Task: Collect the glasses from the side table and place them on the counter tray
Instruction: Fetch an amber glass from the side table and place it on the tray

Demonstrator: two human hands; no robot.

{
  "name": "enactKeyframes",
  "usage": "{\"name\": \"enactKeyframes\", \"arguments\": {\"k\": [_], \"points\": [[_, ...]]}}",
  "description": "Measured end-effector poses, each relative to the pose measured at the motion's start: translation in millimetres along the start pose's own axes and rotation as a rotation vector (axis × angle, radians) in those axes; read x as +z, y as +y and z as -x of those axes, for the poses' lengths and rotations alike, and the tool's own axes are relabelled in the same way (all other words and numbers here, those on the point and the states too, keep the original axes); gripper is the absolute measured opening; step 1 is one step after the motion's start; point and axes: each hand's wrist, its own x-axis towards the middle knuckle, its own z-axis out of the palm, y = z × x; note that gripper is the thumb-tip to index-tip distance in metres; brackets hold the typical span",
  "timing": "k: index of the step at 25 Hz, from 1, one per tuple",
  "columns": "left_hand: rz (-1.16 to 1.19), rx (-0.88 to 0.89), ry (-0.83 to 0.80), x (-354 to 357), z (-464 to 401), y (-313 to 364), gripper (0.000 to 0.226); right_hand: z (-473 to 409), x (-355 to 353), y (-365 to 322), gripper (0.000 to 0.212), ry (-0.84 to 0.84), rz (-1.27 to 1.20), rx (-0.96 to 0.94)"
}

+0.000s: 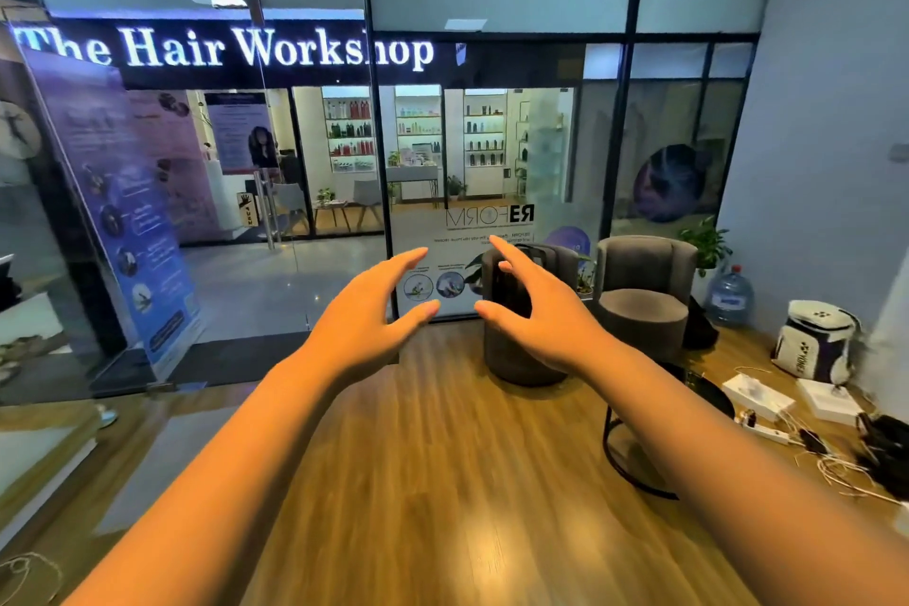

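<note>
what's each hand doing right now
left hand: open, fingers spread, holding nothing
right hand: open, fingers spread, holding nothing

Grey armchairs point(644, 290), water bottle point(729, 295), white backpack point(814, 342).

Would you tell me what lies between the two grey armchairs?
In the head view, only a small potted plant shows between the nearer armchair and the farther armchair.

A single head-worn wide-angle view looks forward and slightly down across the wooden floor point(442, 482) toward a glass shopfront wall point(492, 162), arms close below.
</note>
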Motion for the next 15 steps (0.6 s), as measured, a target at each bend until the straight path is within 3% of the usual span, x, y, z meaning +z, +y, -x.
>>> {"name": "enactKeyframes", "arguments": {"k": [7,15], "points": [[0.037,0.131,-0.086,16.8,-93.8,-75.1,0.073,-84.4,37.2,14.1,0.085,0.107,0.036,0.079],[0.070,0.232,-0.140,69.0,-195.5,-120.0,0.075,-149.2,32.5,92.6,0.087,0.182,0.087,0.179]]}}
